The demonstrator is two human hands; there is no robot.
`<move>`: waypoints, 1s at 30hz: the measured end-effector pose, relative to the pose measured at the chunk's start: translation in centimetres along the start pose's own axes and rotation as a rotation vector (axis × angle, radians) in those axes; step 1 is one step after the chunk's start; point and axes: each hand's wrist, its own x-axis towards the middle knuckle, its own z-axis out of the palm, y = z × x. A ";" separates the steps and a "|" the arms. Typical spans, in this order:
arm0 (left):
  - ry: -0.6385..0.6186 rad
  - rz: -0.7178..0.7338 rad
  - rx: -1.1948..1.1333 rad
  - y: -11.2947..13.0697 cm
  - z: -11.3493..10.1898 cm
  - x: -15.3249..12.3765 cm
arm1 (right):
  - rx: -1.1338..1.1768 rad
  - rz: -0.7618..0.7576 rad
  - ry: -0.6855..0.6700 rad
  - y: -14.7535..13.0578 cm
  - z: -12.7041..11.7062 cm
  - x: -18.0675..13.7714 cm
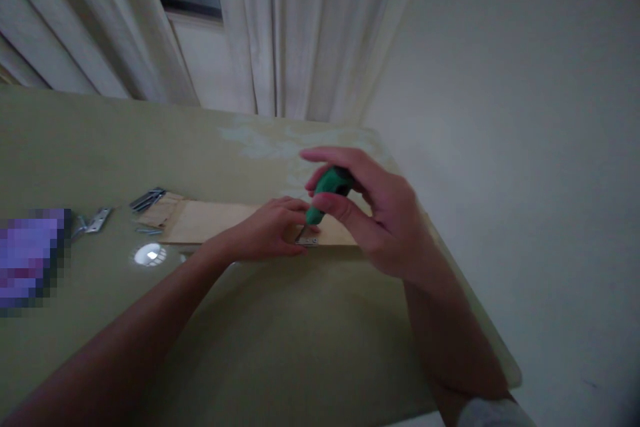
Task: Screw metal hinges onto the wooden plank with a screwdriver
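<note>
My right hand [387, 220] grips a screwdriver [331, 188] by its green handle, with the index finger stretched out over the top. Its thin shaft slants down to a small metal hinge [311, 241] at the near edge of a pale wooden board [215, 217]. My left hand [267, 230] rests on the board, its thumb and fingers closed about the hinge and the screwdriver's tip. The fingers partly hide the hinge, so whether a screw sits under the tip cannot be made out.
At the board's left end lie a small wood piece [159, 211], several dark metal pieces [147, 199] and screws [149, 231]. Farther left are another hinge [99, 220] and a blurred purple item [30, 257]. The table [280, 340] meets a white wall [540, 147] on the right.
</note>
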 end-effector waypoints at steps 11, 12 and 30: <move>-0.031 -0.013 0.004 -0.4 0.0 -0.2 | -0.039 0.109 -0.049 1.6 -1.2 0.1; -0.029 -0.012 0.008 -0.5 0.0 -0.2 | -0.030 0.117 -0.044 1.6 -1.1 0.1; -0.031 -0.008 0.008 -0.4 -0.1 -0.2 | 0.009 0.148 0.005 1.3 -1.3 -0.3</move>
